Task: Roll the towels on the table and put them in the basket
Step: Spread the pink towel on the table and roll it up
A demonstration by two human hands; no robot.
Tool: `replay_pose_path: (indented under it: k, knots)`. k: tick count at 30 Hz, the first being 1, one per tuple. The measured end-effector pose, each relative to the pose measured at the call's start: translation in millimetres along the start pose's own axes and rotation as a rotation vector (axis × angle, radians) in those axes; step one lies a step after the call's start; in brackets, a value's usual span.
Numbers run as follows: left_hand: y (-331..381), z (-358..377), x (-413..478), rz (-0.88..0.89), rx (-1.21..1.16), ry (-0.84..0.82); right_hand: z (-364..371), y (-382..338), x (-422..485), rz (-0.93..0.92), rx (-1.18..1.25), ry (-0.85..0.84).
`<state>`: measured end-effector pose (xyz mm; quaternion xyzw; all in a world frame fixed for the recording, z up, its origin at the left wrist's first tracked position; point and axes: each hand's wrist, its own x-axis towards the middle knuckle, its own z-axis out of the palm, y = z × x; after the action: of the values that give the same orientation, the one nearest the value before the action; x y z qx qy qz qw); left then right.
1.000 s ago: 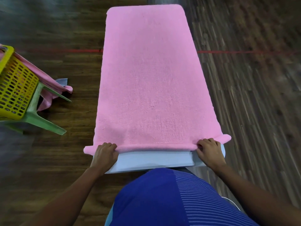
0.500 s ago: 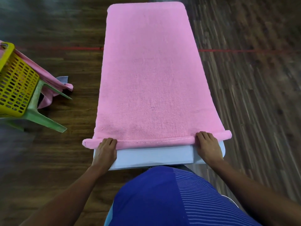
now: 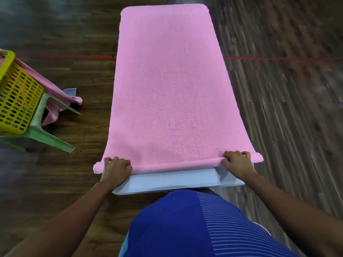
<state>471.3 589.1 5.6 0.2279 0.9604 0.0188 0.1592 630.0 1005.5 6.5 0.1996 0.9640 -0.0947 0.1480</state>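
**Head view.** A pink towel (image 3: 167, 89) lies flat along the whole length of a narrow pale table (image 3: 176, 179). Its near end is turned into a thin rolled edge (image 3: 176, 165) that runs across the table and overhangs both sides. The left hand (image 3: 116, 168) sits on the left part of that roll and the right hand (image 3: 238, 164) on the right part, the two well apart, each with fingers curled over the roll and clamped on it. At the left a yellow basket (image 3: 14, 97) stands on a green stool (image 3: 46, 134), well apart from the table, with a pink cloth (image 3: 55, 101) hanging beside it toward the wooden floor (image 3: 278, 127).

I judge the rolling barely begun. Risks as I read them:
- An uneven push from one hand would skew the roll into a cone.
- A loose first turn would let the middle — unsupported between the hands — sag and open.
- The overhanging ends may drag on the table's sides.
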Motion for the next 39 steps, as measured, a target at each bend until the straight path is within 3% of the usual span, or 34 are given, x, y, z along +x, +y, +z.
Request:
replay_pose_path:
  k: [5, 10, 21, 26, 30, 35, 39]
  knots:
    - [-1.1, 1.4, 2.2, -0.030, -0.044, 0.203, 10.5, -4.1, -1.6, -0.029, -0.044, 0.214]
    - [7.0, 15.6, -6.2, 0.050, -0.105, 0.198, 22.8, -0.1, -6.1, -0.180, 0.068, 0.306]
    - [13.4, 11.1, -2.1, -0.001, -0.183, 0.128, 9.2, -2.8, 0.9, -0.085, 0.057, 0.156]
    - [12.6, -3.8, 1.6, 0.028, -0.163, 0.085, -4.0, 0.3, 7.4, -0.037, -0.030, -0.052]
    - [8.5, -5.6, 9.8, -0.051, -0.217, 0.010, -4.9, -0.2, 12.6, 0.022, -0.008, -0.203]
    - [4.5, 7.3, 10.0, -0.030, -0.156, 0.217, 2.2, -2.2, 11.3, 0.020, 0.066, 0.173]
    - [7.6, 17.7, 1.1, 0.043, -0.213, 0.227, 9.8, -5.6, 0.0, -0.047, 0.129, 0.219]
